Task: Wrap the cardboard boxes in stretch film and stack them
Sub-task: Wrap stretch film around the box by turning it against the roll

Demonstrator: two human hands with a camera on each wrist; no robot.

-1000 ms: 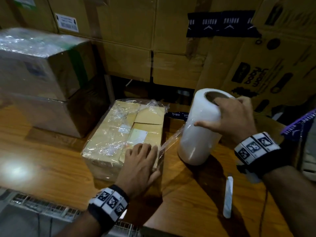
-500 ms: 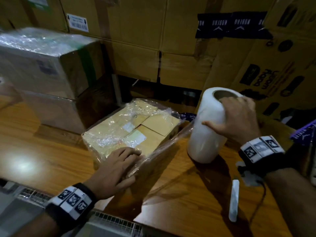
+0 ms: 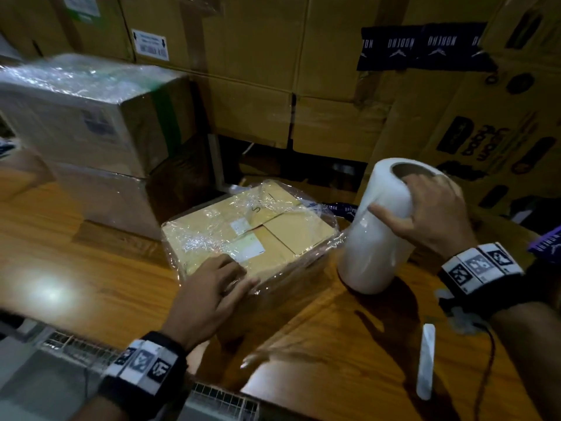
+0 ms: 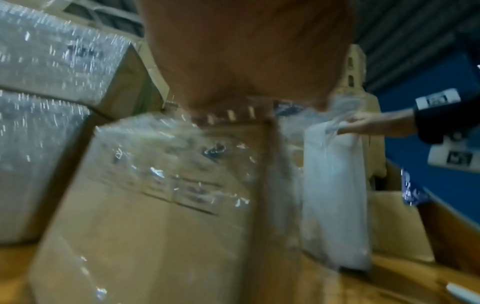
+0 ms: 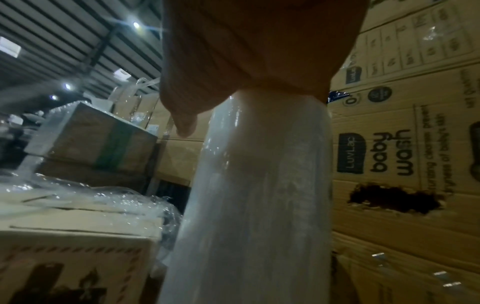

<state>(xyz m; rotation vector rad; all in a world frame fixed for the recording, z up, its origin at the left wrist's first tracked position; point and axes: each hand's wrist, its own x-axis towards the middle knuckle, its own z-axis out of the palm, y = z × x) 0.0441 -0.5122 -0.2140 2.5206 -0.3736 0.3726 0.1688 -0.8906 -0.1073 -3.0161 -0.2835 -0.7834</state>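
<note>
A small cardboard box point(image 3: 273, 238), partly covered in crinkled clear film, sits on the wooden table point(image 3: 91, 268). My left hand point(image 3: 226, 276) presses flat on its near corner with straight fingers. To the right, the white stretch film roll point(image 3: 373, 238) stands upright on the table. My right hand point(image 3: 425, 208) grips its top, fingers in the core and thumb round the side. A sheet of film runs from the roll to the box's right side. The left wrist view shows the box point(image 4: 155, 205) and roll point(image 4: 335, 195); the right wrist view shows the roll point(image 5: 259, 185) close up.
Two film-wrapped boxes point(image 3: 91, 123) stand stacked at the left on the table. A wall of large cartons point(image 3: 273, 71) rises behind, with a printed carton point(image 3: 485, 132) leaning at the right. A small white stick point(image 3: 425, 360) lies on the table near the front right.
My left hand has turned the box, its near end swinging to the left, and more film has drawn off onto it. The roll stays upright in my right hand.
</note>
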